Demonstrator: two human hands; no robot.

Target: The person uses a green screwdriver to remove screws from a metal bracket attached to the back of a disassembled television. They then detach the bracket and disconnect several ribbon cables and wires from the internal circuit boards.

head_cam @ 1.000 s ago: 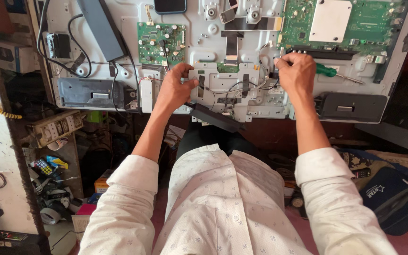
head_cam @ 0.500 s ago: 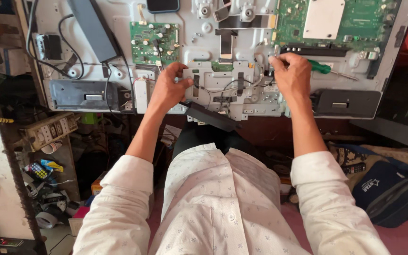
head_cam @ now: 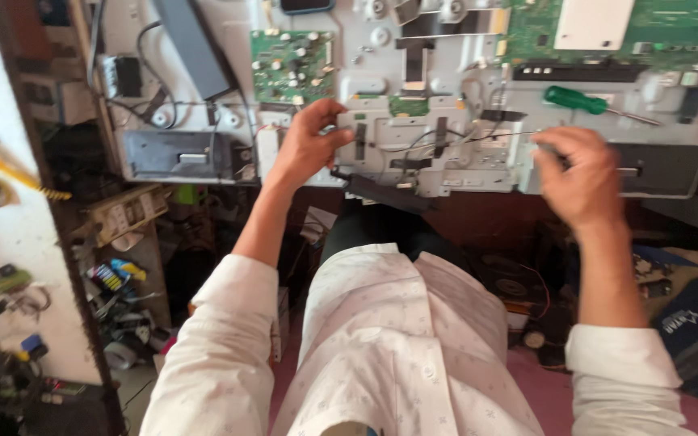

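Head view: my left hand (head_cam: 304,145) grips the stiff metal bracket (head_cam: 414,141) edge; right hand (head_cam: 579,173) hovers half-curled, empty. Fragile boards adjoin; hold metal only.

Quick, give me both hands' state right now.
Left hand: closed, gripping the edge of the metal bracket.
Right hand: fingers curled and blurred; cannot tell whether it holds anything.

The right hand (head_cam: 579,173) is motion-blurred, so whether its fingers pinch anything cannot be told. Beyond it, the large green circuit board (head_cam: 672,32) runs off the top edge. The left hand (head_cam: 309,141) covers part of the grey metal chassis (head_cam: 414,153); what its fingertips press is hidden. Far left of it, shelf clutter (head_cam: 115,278) is too small to identify.
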